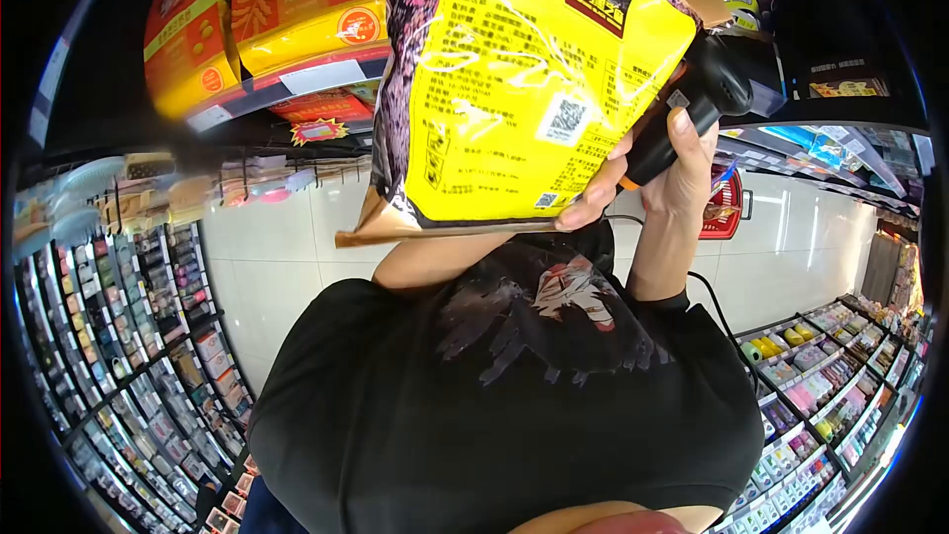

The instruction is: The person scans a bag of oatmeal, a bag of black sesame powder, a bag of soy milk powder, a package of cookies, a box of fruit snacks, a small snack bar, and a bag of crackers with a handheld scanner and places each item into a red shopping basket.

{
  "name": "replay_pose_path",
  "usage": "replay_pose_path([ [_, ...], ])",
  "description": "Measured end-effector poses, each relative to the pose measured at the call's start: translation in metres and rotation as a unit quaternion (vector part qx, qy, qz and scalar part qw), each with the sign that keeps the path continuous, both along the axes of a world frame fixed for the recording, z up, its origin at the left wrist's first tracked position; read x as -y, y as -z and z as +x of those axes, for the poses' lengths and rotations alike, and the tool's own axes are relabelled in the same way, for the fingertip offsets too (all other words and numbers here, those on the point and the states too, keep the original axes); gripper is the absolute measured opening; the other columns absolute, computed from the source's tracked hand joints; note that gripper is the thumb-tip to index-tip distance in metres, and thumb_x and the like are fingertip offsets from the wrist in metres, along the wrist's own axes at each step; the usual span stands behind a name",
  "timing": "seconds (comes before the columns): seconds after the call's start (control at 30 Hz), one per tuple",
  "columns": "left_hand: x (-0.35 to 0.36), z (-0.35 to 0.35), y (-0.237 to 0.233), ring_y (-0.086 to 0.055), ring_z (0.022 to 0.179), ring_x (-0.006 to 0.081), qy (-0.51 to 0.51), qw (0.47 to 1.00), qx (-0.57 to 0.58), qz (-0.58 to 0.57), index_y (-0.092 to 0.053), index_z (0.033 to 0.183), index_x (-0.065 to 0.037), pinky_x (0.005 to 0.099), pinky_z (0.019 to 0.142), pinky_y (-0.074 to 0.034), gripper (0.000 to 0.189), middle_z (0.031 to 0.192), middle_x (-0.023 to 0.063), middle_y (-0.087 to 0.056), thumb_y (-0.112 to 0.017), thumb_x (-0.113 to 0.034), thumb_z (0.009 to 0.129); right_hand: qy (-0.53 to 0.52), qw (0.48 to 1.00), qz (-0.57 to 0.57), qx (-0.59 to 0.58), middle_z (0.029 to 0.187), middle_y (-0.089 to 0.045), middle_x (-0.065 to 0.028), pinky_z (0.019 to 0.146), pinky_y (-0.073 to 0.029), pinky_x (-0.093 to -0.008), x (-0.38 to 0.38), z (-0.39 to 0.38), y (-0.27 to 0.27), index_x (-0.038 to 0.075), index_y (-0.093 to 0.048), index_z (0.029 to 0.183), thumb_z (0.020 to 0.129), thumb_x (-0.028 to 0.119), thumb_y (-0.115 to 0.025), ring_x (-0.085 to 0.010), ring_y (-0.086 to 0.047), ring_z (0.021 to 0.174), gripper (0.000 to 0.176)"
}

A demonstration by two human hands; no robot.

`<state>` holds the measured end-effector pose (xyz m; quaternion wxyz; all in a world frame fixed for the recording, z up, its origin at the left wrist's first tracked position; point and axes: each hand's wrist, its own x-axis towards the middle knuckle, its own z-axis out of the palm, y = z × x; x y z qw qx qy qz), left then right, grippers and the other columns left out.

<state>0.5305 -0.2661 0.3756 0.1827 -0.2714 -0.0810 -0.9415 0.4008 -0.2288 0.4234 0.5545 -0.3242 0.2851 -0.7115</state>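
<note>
A large yellow and purple food bag (494, 89) is held up in front of my chest, its printed back with a QR code facing me. My left hand (596, 188) grips the bag's lower right edge, with fingertips showing and the rest hidden behind it. In my right hand (682, 163) is a black handheld scanner (692, 104), the fingers wrapped round its handle and the thumb on its near side. The scanner's head is just right of the bag, partly behind its edge.
Red and yellow milk powder bags (306, 0) stand on a shelf at the upper left. A red basket (727, 213) is on the floor to the right. Stocked shelves (129, 366) line the lower left, with more shelves (820, 376) at the lower right. A black cable (720, 307) hangs beside my right arm.
</note>
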Motion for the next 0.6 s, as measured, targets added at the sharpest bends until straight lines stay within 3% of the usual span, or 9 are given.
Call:
replay_pose_path([
  [0.1,-0.01,0.007,0.008,-0.059,0.076,0.0224,-0.095,0.98,0.173,-0.042,-0.044,0.114,0.005,0.0328,0.062,-0.051,0.059,0.094,0.0162,-0.054,-0.047,-0.047,0.088,0.013,1.0,0.013,0.002,0.107,-0.054,-0.0125,0.082,-0.05,-0.0365,-0.003,0.005,-0.002,0.001,-0.042,0.115,0.077,0.012,-0.069,-0.025,-0.058,0.098,0.048],
  [0.2,-0.018,0.021,0.012,-0.058,0.077,0.0193,-0.192,0.916,0.34,-0.09,-0.046,0.113,0.005,0.0313,0.065,-0.05,0.057,0.095,0.0141,-0.056,-0.047,-0.047,0.089,0.062,0.997,0.047,0.02,0.108,-0.056,-0.0099,0.083,-0.049,-0.0328,-0.004,0.011,0.002,0.001,-0.041,0.121,0.077,0.01,-0.068,-0.0193,-0.06,0.092,0.052],
  [0.23,-0.022,0.027,0.012,-0.058,0.077,0.0182,-0.222,0.886,0.394,-0.105,-0.047,0.112,0.005,0.0307,0.066,-0.049,0.057,0.095,0.0134,-0.056,-0.047,-0.047,0.089,0.051,0.996,0.038,0.058,0.1,-0.061,-0.0105,0.076,-0.052,-0.031,-0.005,0.011,0.008,-0.001,-0.044,0.119,0.084,0.011,-0.06,-0.0199,-0.063,0.085,0.041],
  [0.3,-0.029,0.039,0.01,-0.058,0.078,0.0162,-0.282,0.811,0.495,-0.134,-0.048,0.111,0.004,0.0297,0.069,-0.049,0.056,0.095,0.012,-0.057,-0.047,-0.047,0.089,-0.139,0.975,-0.062,0.163,0.097,-0.06,-0.0105,0.085,-0.046,-0.0322,-0.003,-0.001,0.022,0.001,-0.047,0.116,0.074,0.006,-0.069,-0.0186,-0.06,0.088,0.048],
  [0.33,-0.034,0.045,-0.03,-0.055,0.085,0.009,-0.269,0.84,0.463,-0.088,-0.052,0.11,0.002,0.0248,0.078,-0.045,0.052,0.096,0.0052,-0.059,-0.047,-0.046,0.091,-0.143,0.974,-0.063,0.165,0.097,-0.06,-0.0105,0.085,-0.046,-0.0322,-0.003,-0.003,0.025,0.001,-0.047,0.116,0.074,0.006,-0.069,-0.0186,-0.06,0.088,0.048],
  [0.37,-0.039,0.045,-0.036,-0.055,0.091,0.0105,-0.289,0.846,0.438,-0.092,-0.05,0.112,0.003,0.0266,0.083,-0.044,0.053,0.102,0.0068,-0.058,-0.044,-0.046,0.091,-0.131,0.979,-0.058,0.141,0.096,-0.06,-0.0105,0.084,-0.046,-0.032,-0.002,0.001,0.029,0.001,-0.047,0.116,0.074,0.006,-0.069,-0.0183,-0.06,0.087,0.047],
  [0.43,-0.042,0.053,-0.021,-0.044,0.12,0.0209,-0.249,0.858,0.431,-0.129,-0.031,0.134,0.005,0.0335,0.103,-0.03,0.078,0.132,0.0146,-0.044,-0.038,-0.057,0.088,-0.107,0.988,-0.05,0.095,0.096,-0.061,-0.0104,0.083,-0.046,-0.0317,0.008,0.004,0.03,0.001,-0.048,0.115,0.074,0.006,-0.069,-0.0178,-0.06,0.087,0.047],
  [0.53,-0.052,0.053,-0.015,-0.047,0.108,0.0157,-0.298,0.824,0.455,-0.158,-0.041,0.123,0.001,0.0313,0.097,-0.033,0.061,0.115,0.0121,-0.05,-0.036,-0.052,0.092,-0.061,0.997,-0.035,0.022,0.096,-0.061,-0.0103,0.082,-0.046,-0.0312,0.013,0.007,0.031,0.001,-0.048,0.114,0.074,0.006,-0.069,-0.0171,-0.059,0.086,0.046],
  [0.6,-0.062,0.052,-0.013,-0.044,0.112,0.0183,-0.349,0.782,0.47,-0.213,-0.035,0.128,0.0,0.0326,0.098,-0.031,0.066,0.119,0.0138,-0.047,-0.036,-0.055,0.091,-0.029,0.999,-0.025,-0.028,0.095,-0.061,-0.0102,0.082,-0.046,-0.0308,0.017,0.008,0.031,0.001,-0.049,0.113,0.074,0.005,-0.069,-0.0166,-0.059,0.085,0.045],
])
